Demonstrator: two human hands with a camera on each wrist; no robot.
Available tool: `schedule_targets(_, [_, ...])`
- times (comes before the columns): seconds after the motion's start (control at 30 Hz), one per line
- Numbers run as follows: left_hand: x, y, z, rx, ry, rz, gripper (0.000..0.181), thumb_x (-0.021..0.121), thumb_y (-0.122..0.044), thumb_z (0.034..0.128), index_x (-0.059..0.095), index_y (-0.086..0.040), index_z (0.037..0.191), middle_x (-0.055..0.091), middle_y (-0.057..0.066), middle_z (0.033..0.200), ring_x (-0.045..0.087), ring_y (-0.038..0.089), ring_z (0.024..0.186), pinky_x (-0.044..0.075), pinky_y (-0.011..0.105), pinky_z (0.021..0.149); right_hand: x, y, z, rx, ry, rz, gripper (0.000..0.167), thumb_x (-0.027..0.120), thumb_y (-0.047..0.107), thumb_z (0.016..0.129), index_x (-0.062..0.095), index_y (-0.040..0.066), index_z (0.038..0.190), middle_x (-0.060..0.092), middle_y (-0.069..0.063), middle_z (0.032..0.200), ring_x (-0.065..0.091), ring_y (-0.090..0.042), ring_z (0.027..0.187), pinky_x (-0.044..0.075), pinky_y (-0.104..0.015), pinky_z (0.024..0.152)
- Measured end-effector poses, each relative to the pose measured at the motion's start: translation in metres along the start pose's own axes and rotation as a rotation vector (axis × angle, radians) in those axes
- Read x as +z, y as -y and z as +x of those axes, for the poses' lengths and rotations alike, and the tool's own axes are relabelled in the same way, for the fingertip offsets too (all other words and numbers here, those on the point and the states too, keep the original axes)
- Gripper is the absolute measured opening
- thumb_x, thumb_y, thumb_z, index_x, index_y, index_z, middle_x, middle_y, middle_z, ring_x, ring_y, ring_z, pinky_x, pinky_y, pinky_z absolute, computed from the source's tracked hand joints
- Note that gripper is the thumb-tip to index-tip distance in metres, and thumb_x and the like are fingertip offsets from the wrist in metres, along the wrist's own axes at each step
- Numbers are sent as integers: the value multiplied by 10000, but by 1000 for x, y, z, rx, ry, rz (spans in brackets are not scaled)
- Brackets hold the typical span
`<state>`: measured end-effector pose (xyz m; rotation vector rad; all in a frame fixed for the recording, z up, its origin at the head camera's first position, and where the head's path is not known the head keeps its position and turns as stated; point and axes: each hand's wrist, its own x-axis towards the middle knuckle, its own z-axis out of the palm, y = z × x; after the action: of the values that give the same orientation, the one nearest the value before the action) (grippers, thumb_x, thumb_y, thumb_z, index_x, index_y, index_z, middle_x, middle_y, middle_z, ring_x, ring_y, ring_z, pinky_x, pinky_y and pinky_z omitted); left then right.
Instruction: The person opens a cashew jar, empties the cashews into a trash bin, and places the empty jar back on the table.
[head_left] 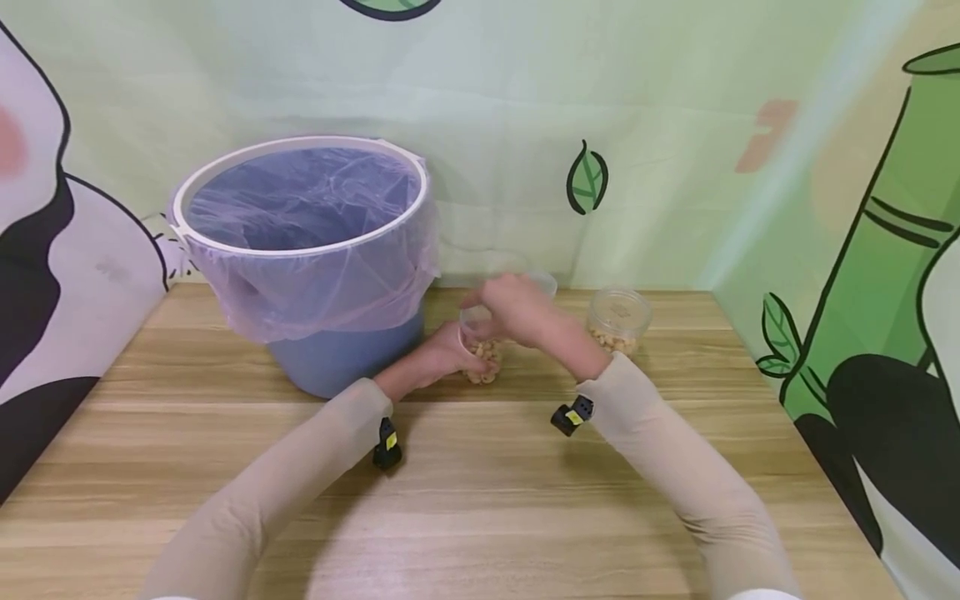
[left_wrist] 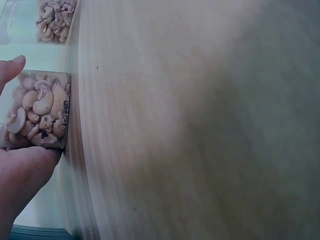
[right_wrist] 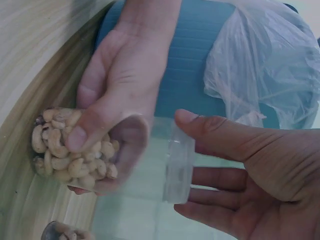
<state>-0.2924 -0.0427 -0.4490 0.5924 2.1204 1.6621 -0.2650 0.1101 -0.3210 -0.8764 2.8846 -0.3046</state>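
A clear plastic jar [right_wrist: 75, 165] partly filled with cashews stands upright on the wooden table. Its lower body is in the grip of my left hand [head_left: 442, 350], fingers and thumb curled round it. At the jar's top, my right hand [head_left: 521, 310] holds the clear lid [right_wrist: 178, 167] between thumb and fingers. The right wrist view shows the lid at the mouth end; whether it is seated I cannot tell. Cashews [left_wrist: 42, 107] show through the wall in the left wrist view.
A large blue bin [head_left: 345, 358] with a thin pink liner [head_left: 315, 292] stands on the left. To the right is another clear cashew jar [head_left: 618, 321]. Behind my right hand shows a clear round rim [head_left: 546, 285], partly hidden. A printed cloth backdrop [head_left: 510, 192] borders the table [head_left: 465, 500].
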Motion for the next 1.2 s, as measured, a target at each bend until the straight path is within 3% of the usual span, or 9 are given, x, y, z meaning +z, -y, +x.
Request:
schedule_targets(0.17, [1,0,0,17,22,-16,616,828,67,775,614,-9,1347,623,110,1384,583,215,1220,478,352,1032,-5,-3,-2,-60,61,45,436,794,185,895,687,116,1312,721,-92,1230,654,-149,742,563,-279,774])
schedule_targets(0.33, [2,1,1,20,7,-11,625,840,37,780,598,-14,1354,610,105,1395,560,223,1242,462,359,1046,-9,3,0,-33,57,45,482,772,196,914,640,100,1367,692,-94,1288,676,-202,928,547,-331,917])
schedule_targets(0.43, [3,-1,0,23,3,-25,588,844,42,780,606,-12,1315,644,123,1325,598,194,1162,485,335,1005,-8,13,4,86,-3,27,546,690,335,977,559,57,1428,653,-145,1333,655,-279,1119,523,-397,992])
schedule_targets(0.53, [4,-3,-1,23,15,-74,543,825,84,779,609,11,1271,684,156,1201,668,181,985,553,323,895,-4,25,7,260,-47,-18,642,546,522,1020,535,5,1400,662,-202,1251,659,-337,1116,560,-433,918])
schedule_targets(0.67, [5,-4,-2,29,16,-114,507,809,125,767,612,28,1224,688,96,1070,676,144,805,584,286,756,2,37,9,434,-5,-112,681,414,664,1008,693,44,1057,701,-147,1005,701,-288,844,588,-400,656])
schedule_targets(0.77, [5,-2,-2,39,21,-135,482,797,146,767,607,32,1195,665,55,1014,672,142,734,585,275,699,5,41,10,481,6,-150,622,467,665,989,683,105,824,703,-117,947,699,-280,814,584,-405,615])
schedule_targets(0.87, [5,-3,-1,47,25,-142,475,795,150,769,617,32,1193,666,42,1031,668,133,781,580,270,718,7,40,9,470,-21,-157,517,587,588,965,657,104,798,700,-110,937,702,-292,852,599,-426,645])
schedule_targets(1.03, [3,-3,-2,28,-14,-60,496,844,82,757,657,18,1212,657,22,1113,605,143,968,525,252,830,5,34,7,380,-34,-118,338,705,422,921,645,116,792,670,-52,831,672,-229,766,580,-373,612])
schedule_targets(1.2, [1,-2,-3,-12,-27,-12,564,859,27,768,622,21,1280,650,88,1216,589,194,1080,501,304,940,0,28,4,288,-43,-27,311,779,339,870,649,81,985,655,-40,847,645,-201,730,548,-298,581])
